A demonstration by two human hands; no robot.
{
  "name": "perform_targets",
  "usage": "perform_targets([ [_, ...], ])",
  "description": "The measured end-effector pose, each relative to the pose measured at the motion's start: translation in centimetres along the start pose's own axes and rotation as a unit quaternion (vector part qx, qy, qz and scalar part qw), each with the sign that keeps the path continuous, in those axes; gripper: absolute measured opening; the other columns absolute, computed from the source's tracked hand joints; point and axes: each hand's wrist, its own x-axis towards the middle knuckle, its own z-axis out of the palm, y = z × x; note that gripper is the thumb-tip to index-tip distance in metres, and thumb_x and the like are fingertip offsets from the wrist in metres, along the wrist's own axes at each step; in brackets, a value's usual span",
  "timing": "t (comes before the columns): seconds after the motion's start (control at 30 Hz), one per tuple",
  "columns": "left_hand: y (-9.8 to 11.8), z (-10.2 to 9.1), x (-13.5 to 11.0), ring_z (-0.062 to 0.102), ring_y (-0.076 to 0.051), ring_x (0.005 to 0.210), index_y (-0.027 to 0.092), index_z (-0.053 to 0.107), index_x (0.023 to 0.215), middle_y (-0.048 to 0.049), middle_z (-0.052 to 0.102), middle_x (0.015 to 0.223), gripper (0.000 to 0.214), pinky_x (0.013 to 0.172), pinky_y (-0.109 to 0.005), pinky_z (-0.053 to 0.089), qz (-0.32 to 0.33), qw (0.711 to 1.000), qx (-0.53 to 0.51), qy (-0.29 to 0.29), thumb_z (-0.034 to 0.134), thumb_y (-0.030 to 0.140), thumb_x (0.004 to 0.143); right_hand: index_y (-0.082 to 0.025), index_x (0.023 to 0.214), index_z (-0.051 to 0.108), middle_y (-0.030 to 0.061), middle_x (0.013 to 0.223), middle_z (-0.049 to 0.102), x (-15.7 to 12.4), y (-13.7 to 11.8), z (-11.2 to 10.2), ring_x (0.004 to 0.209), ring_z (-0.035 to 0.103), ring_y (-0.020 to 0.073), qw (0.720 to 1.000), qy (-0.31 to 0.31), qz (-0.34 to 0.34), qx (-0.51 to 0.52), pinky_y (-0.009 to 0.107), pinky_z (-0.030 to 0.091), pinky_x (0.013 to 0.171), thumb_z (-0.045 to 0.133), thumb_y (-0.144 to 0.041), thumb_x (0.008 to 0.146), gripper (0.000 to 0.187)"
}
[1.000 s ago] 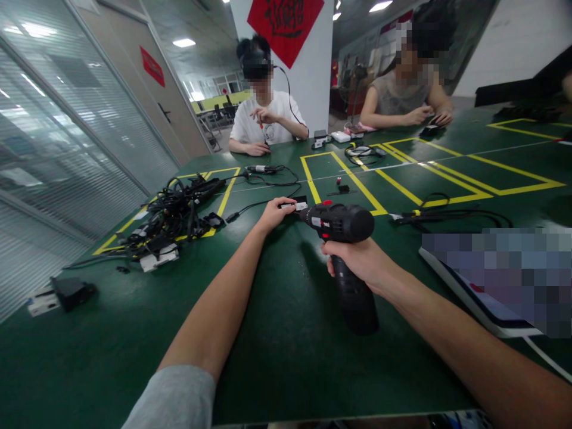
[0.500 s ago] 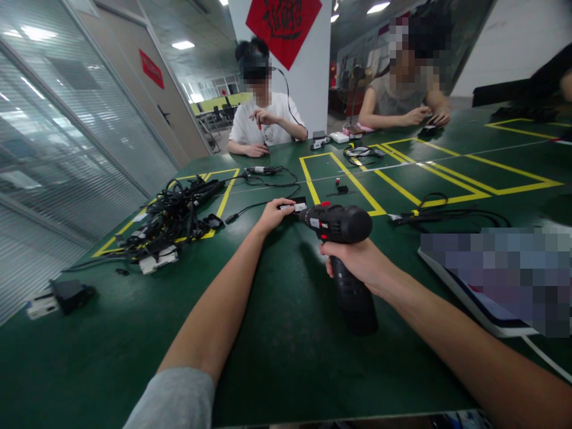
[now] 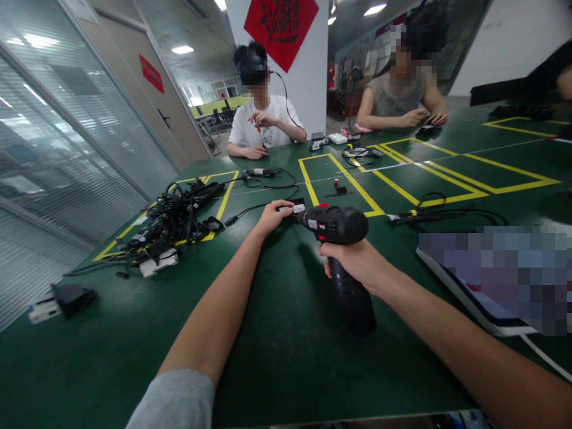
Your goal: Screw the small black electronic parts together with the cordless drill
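My right hand (image 3: 351, 262) is wrapped around the grip of a black cordless drill (image 3: 335, 225) with red accents. The drill points left and away from me, its chuck close to a small black box with a white label (image 3: 298, 208). With its fingers on that box, my left hand (image 3: 273, 218) holds it against the green table. The drill's nose hides part of the box, so I cannot tell whether the bit touches it. A thin black cable (image 3: 248, 209) lies just left of my left hand.
A heap of black cables and adapters (image 3: 179, 214) lies left. Small black parts (image 3: 342, 190) sit beyond the drill. To the right are a cable bundle (image 3: 429, 215) and a laptop-like device (image 3: 451, 292). Two people (image 3: 268, 119) work across the table, within yellow tape outlines (image 3: 313, 156).
The view has shifted very slightly. Both hands, the drill and the labelled box keep nearly the same positions relative to each other.
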Motion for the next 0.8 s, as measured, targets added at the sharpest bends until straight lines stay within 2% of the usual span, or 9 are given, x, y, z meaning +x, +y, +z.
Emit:
perform_targets([
  [0.23, -0.21, 0.13, 0.05, 0.062, -0.023, 0.099, 0.018, 0.074, 0.102, -0.0063, 0.072, 0.105, 0.034, 0.099, -0.038, 0.045, -0.014, 1.000, -0.003, 0.001, 0.068, 0.035, 0.073, -0.017, 0.069, 0.057, 0.0021, 0.044, 0.057, -0.09, -0.15, -0.02, 0.039, 0.054, 0.0155, 1.000, 0.004, -0.001, -0.005, 0.025, 0.042, 0.041, 0.061, -0.013, 0.068, 0.006],
  [0.8, 0.25, 0.02, -0.15, 0.061, -0.023, 0.101, 0.019, 0.074, 0.101, -0.0064, 0.071, 0.108, 0.033, 0.101, -0.039, 0.043, -0.009, 1.000, 0.007, 0.002, 0.068, 0.035, 0.073, -0.017, 0.071, 0.058, 0.0025, 0.046, 0.059, 0.08, 0.20, -0.10, 0.041, 0.056, 0.0164, 1.000, -0.004, -0.007, -0.002, 0.026, 0.043, 0.043, 0.063, -0.015, 0.067, 0.007],
])
